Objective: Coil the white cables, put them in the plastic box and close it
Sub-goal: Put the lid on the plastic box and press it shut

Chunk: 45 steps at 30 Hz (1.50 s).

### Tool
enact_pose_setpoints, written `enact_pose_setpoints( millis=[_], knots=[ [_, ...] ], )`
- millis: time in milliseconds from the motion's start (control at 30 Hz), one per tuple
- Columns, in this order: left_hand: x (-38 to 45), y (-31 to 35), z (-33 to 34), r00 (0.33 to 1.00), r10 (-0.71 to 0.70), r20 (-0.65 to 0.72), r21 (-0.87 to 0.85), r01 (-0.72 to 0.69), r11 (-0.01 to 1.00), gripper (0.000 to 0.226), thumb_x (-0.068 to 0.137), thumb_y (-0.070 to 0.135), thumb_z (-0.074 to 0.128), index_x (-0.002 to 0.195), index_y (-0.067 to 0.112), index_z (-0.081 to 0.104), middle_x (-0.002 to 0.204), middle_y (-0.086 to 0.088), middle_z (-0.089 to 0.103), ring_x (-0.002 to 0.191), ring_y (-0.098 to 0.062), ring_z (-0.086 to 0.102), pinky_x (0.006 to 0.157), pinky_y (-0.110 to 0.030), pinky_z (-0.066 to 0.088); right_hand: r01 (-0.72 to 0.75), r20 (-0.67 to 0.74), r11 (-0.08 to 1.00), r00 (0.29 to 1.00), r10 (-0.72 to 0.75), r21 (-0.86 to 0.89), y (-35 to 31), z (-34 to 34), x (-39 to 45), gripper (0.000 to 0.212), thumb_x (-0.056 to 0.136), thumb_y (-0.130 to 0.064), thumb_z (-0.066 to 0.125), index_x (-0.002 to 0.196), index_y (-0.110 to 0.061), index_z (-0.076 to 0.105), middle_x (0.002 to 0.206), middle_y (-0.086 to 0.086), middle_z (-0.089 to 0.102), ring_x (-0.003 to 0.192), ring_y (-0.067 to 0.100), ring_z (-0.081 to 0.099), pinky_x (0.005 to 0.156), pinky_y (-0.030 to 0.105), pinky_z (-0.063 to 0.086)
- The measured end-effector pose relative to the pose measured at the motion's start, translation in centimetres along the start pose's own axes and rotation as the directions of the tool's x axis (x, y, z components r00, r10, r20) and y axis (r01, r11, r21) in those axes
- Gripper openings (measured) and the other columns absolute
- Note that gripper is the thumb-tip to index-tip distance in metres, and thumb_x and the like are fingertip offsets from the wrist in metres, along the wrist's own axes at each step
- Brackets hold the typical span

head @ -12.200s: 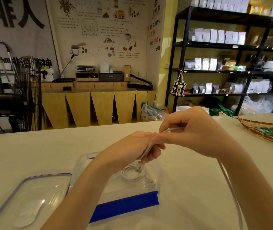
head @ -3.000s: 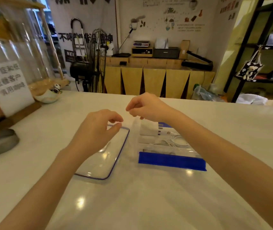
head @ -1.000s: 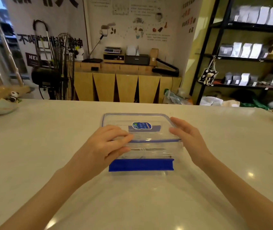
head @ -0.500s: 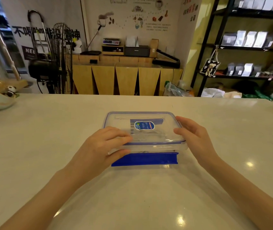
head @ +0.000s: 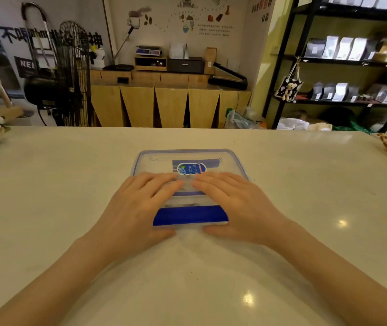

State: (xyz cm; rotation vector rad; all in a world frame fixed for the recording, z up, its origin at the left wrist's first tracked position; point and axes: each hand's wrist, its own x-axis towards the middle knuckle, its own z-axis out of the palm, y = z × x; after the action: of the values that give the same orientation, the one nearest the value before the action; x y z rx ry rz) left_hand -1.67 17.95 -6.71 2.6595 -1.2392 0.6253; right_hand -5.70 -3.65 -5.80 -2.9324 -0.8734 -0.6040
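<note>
The pale tabletop (head: 46, 184) carried the plastic box (head: 189, 203) at its centre, long axis running left to right, lid (head: 187, 158) already seated on top. The left hand (head: 138, 208) and right hand (head: 237, 205) lay flat on the lid's near half, fingers (head: 164, 184) extended and gripping nothing, thumbs at the near wall either side of the blue latch (head: 190, 216). That latch sat directly between both hands, equally near each; the cables were not clearly discernible inside.

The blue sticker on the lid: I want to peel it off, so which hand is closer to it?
Right hand: its fingertips almost touch the blue sticker. Left hand lies slightly farther, to the sticker's left.
</note>
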Motion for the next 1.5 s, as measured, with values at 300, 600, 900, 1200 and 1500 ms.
enact_pose_setpoints(
  millis=[300,600,900,1200,1500],
  knots=[
    [0.2,-0.7,-1.0,0.997,-0.07,-0.032,-0.267,0.059,0.962,0.068,0.067,0.059,0.057,0.125,0.023,0.051,0.126,0.017,0.047,0.111,0.001,0.041,0.092,-0.017,0.035,-0.103,0.116,0.961,0.99,0.075,0.259,0.5,-1.4,0.0,0.059,0.083,-0.044,0.055,0.136,-0.027,0.034,0.143,-0.007,0.04,0.134,0.008,0.029,0.11,0.029,0.024],
    [0.7,-0.7,-1.2,0.99,-0.134,-0.04,-0.379,0.109,0.919,0.056,0.071,0.05,0.049,0.12,0.026,0.055,0.116,0.024,0.045,0.107,0.002,0.041,0.082,-0.007,0.03,-0.138,0.127,0.943,0.986,0.103,0.304,0.4,-1.3,0.4,0.044,0.091,-0.037,0.042,0.134,-0.028,0.037,0.142,-0.008,0.042,0.133,0.005,0.028,0.105,0.021,0.021],
    [1.3,-1.0,-1.9,0.993,-0.117,0.01,-0.385,0.111,0.916,0.052,0.069,0.052,0.048,0.114,0.027,0.061,0.112,0.024,0.05,0.103,0.002,0.047,0.082,-0.007,0.034,-0.152,0.102,0.924,0.987,0.124,0.351,0.4,-1.5,0.4,0.042,0.089,-0.034,0.046,0.13,-0.025,0.044,0.137,-0.006,0.05,0.129,0.006,0.035,0.1,0.021,0.032],
    [7.3,-3.9,-1.5,0.924,-0.35,0.151,-0.453,0.38,0.807,0.025,0.077,0.047,0.056,0.084,0.026,0.066,0.072,0.019,0.055,0.07,-0.003,0.053,0.054,-0.016,0.038,-0.339,0.077,0.722,0.926,0.37,0.603,5.0,-0.4,5.6,0.021,0.087,-0.026,0.053,0.105,-0.022,0.064,0.104,-0.006,0.064,0.089,0.001,0.052,0.07,0.009,0.039],
    [9.3,-7.4,1.9,0.772,-0.604,0.198,-0.642,0.568,0.515,0.019,0.078,0.027,0.067,0.096,0.025,0.061,0.101,0.005,0.057,0.096,-0.014,0.051,0.073,-0.028,0.043,-0.604,0.31,0.439,0.758,0.574,0.665,9.5,2.3,7.6,0.035,0.083,-0.036,0.058,0.115,-0.024,0.054,0.119,-0.001,0.057,0.101,0.013,0.051,0.078,0.027,0.044]
  ],
)
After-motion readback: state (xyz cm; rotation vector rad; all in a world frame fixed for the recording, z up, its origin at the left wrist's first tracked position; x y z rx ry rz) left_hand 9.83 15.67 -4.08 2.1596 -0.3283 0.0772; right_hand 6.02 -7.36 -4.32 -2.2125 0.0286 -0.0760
